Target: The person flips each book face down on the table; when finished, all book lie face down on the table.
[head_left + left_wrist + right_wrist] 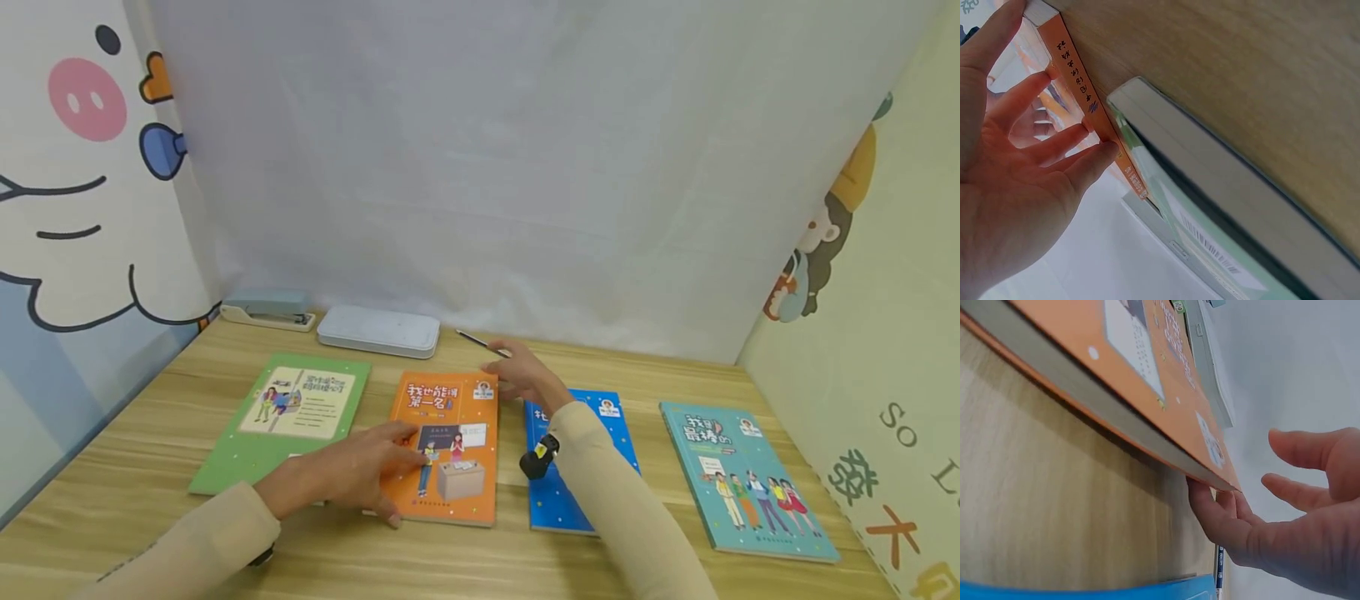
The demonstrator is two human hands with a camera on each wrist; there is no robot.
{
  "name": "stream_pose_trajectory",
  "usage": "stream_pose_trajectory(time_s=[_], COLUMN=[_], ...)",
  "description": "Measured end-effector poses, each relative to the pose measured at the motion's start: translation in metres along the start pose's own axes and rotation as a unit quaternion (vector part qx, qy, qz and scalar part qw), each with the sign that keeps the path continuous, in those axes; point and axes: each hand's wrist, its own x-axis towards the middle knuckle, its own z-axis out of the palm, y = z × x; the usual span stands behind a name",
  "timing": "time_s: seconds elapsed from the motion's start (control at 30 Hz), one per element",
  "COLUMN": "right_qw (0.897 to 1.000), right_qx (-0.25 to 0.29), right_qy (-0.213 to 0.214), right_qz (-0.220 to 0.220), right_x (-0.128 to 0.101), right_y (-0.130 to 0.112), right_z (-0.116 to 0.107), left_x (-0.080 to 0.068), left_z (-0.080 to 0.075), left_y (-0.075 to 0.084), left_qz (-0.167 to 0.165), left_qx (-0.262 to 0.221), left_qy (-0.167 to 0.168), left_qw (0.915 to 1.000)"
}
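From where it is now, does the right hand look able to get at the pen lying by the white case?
Probably yes. The right hand sits at the orange book's far right corner, and the pen lies just beyond its fingertips on bare table, with nothing between them.

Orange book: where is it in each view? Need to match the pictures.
Head: orange book lies centre on the table, between the green and blue books.
Left wrist: upper left, its spine against the left hand's fingers.
Right wrist: top, cover slanting down to the right hand's fingers.
Shared landmark: white case behind it.
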Motion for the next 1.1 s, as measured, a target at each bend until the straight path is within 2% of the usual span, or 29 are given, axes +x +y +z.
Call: stream_pose_trajectory(time_s=[0.27,0.5,0.6,0.8,1.1], right_qw=[1.000,0.996,0.994,0.994,0.993], right_qx=[-0.003,-0.024,-0.023,-0.009,0.014], right_qy=[-0.003,-0.083,-0.105,-0.109,-0.117], right_qz=[-0.029,-0.006,0.004,0.005,-0.007], right_x=[0.002,0.003,0.003,0.002,-0.001], right_y=[0.012,0.020,0.022,0.024,0.022], right_z=[-0.007,-0.008,-0.007,-0.007,-0.009], left_x=[-0.001,-0.001,-0.001,-0.001,-0.001], left_z=[0.001,0.001,0.000,0.000,0.000], left_y=[0.000,0.000,0.000,-0.001,-0.001], left_qz=[0.006,-0.001,0.004,0.023,0.024], left_qx=[0.003,0.000,0.003,0.007,0.002], left_qy=[0.004,0.000,0.002,0.011,0.008], left_qw=[1.0000,1.0000,1.0000,0.9996,0.9997])
